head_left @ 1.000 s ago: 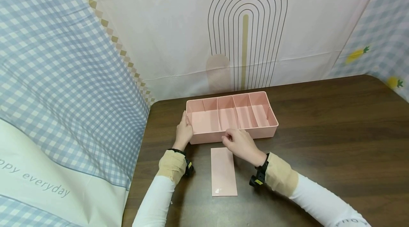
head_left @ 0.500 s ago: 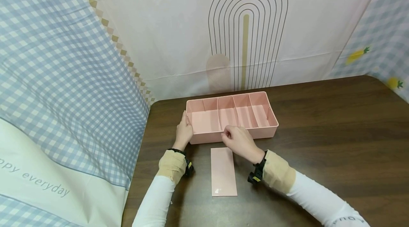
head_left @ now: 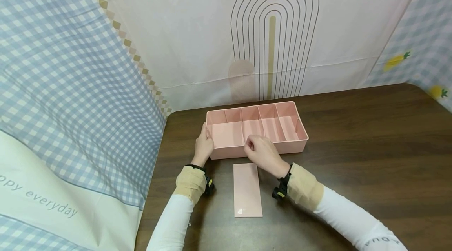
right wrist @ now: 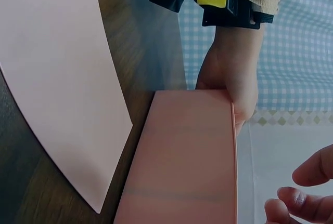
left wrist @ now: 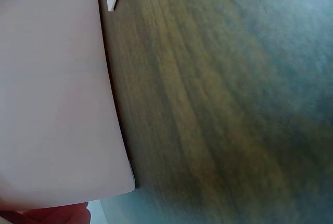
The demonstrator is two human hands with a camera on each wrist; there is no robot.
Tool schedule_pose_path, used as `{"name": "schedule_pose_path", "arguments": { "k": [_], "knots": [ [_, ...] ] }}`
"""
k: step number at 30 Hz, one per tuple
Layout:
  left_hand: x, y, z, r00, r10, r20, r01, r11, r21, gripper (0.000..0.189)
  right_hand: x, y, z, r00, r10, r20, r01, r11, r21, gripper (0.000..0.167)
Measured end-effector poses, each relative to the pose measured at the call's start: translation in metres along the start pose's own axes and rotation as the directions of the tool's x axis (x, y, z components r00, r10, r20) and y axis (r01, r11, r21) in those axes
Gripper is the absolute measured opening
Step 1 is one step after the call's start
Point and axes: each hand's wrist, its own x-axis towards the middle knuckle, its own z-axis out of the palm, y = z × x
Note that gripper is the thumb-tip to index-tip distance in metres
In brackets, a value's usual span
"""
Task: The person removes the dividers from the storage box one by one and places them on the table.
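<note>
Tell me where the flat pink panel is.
In the head view, the flat pink panel lies below centre on the wooden table, on the near side of the divided pink box, its far end by the right hand.

Brn wood tbl, wht arch-print cloth behind, blue-chk cloth on L.

A curtained-off work corner, shown by printed cloths hanging around a wooden table

table 1; box 1; dividers 3; panel 1; hands 2
</note>
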Motion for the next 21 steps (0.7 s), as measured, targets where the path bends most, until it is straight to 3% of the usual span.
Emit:
{"name": "schedule_pose_path", "arguments": {
  "k": [4, 21],
  "knots": [
    [0.0, 0.001, -0.001, 1.0, -0.018, 0.025, 0.019, 1.0, -0.005, 0.046, 0.003, 0.0, 0.001, 1.0, 0.005, -0.004, -0.005, 1.0, -0.019, 0.017],
    [0.001, 0.0, 0.0, 1.0, -0.023, 0.021, 0.023, 1.0, 0.0, 0.047, 0.012, 0.002, 0.007, 1.0, 0.025, -0.018, -0.027, 0.993, -0.117, 0.017]
  ]
}}
